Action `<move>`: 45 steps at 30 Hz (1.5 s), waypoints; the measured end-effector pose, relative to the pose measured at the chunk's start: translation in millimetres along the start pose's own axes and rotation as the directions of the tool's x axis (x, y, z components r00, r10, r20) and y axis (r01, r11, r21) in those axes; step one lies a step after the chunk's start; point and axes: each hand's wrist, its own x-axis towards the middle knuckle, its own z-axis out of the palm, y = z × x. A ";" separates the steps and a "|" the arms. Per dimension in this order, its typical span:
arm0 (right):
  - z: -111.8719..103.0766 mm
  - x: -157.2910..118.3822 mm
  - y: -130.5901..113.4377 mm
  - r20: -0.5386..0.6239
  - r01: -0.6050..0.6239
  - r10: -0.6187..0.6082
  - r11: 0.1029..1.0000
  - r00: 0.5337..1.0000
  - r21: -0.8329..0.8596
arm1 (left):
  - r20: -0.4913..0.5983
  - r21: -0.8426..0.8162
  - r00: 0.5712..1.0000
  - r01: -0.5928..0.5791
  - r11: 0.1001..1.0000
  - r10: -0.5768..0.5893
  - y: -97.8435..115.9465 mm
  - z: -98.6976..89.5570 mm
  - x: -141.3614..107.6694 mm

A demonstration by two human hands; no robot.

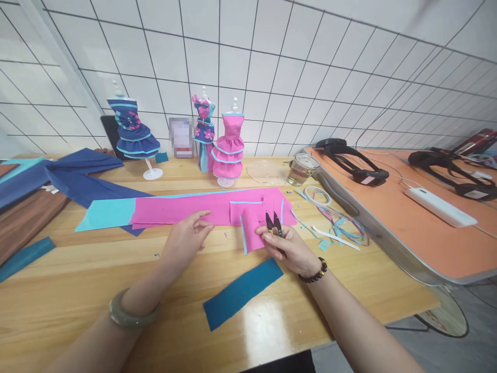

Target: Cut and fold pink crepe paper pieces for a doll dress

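My right hand is closed around a pair of small black thread snips, whose blades point away from me and stand apart. Between its thumb and finger it also pinches a pink cloth piece with light-blue edging. Over the long pink cloth strip hovers my left hand, fingers loosely bent and apart, with nothing visible in them. Another blue-edged pink piece lies on that strip. A teal cloth strip rests on the table below my right hand.
Three small dress forms in blue, mixed and pink outfits stand at the back. To the right are a glass of liquid, a tape roll and tangled ribbons. Dark-blue cloth lies left.
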 end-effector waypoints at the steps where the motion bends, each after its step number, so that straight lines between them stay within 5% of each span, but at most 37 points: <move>1: 0.0 0.0 -0.1 0.002 0.000 0.000 1.000 1.000 0.005 | -0.016 0.043 1.000 -0.011 0.999 0.012 -0.1 -0.8 0.0; 4: 0.4 -0.1 -0.2 0.008 0.003 -0.003 1.000 1.000 0.017 | -0.056 0.093 0.998 -0.022 0.995 0.028 1.3 -0.2 -0.3; 7: 1.3 -0.5 0.9 0.047 0.019 -0.020 1.000 0.999 0.019 | 0.096 -0.067 0.993 0.071 0.995 -0.064 5.7 6.0 -2.7; 13: 1.3 -2.7 6.2 0.261 0.054 -0.055 0.998 0.964 0.013 | 0.589 -0.484 0.794 0.497 0.720 -0.151 14.0 22.5 -11.5; 17: 1.8 -3.3 4.7 0.356 0.030 -0.003 0.997 0.934 -0.069 | 0.684 -0.541 0.730 0.502 0.674 0.006 14.0 24.1 -13.6; 27: 7.5 -0.5 -0.2 0.219 -0.023 0.085 0.962 0.972 -0.272 | 0.497 -0.637 0.867 0.395 0.662 -0.040 6.4 21.4 -7.6; 38: 10.6 -0.4 -2.0 0.172 -0.020 0.092 0.924 0.981 -0.382 | 0.442 -0.618 0.894 0.363 0.697 -0.074 2.8 26.3 -10.0; 45: 12.7 0.0 -0.1 -0.035 0.070 -0.107 0.832 0.994 -0.551 | 0.222 -0.784 0.970 0.239 0.573 -0.101 6.5 24.6 -7.9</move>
